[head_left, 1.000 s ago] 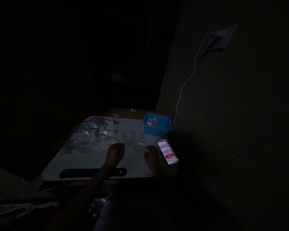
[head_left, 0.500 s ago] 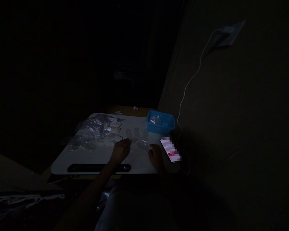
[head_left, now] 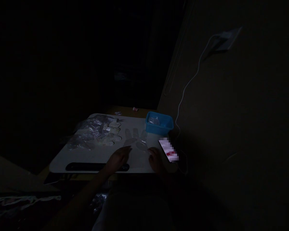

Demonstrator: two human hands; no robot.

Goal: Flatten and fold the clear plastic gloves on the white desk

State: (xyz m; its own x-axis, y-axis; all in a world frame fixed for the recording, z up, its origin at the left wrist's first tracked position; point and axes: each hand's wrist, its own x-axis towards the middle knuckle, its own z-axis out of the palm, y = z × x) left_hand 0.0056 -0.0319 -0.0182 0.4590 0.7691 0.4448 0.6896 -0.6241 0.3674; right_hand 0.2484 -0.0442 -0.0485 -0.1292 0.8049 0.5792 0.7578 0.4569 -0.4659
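A clear plastic glove (head_left: 141, 146) lies spread flat on the white table (head_left: 86, 157), its fingers pointing away from me. My left hand (head_left: 117, 158) is low over its left edge, fingers stretched to the right and holding nothing I can see. On the other side, my right hand (head_left: 155, 159) rests by the glove's right edge, fingers loosely bent and apart. Whether either hand touches the film is hard to tell in the dim light. Crumpled clear plastic (head_left: 96, 126) and pale rounded pieces (head_left: 114, 130) with dark edges lie on the left of the table.
A blue basket (head_left: 159, 129) with clear plastic inside stands at the back right. A lit phone (head_left: 168, 150) lies by my right hand. A white cable (head_left: 186, 88) hangs along the wall. A dark slot (head_left: 86, 166) runs along the table's front edge.
My left hand has drawn back toward me and slightly left, off the upper part of the glove. My right hand has barely moved. The view has shifted slightly.
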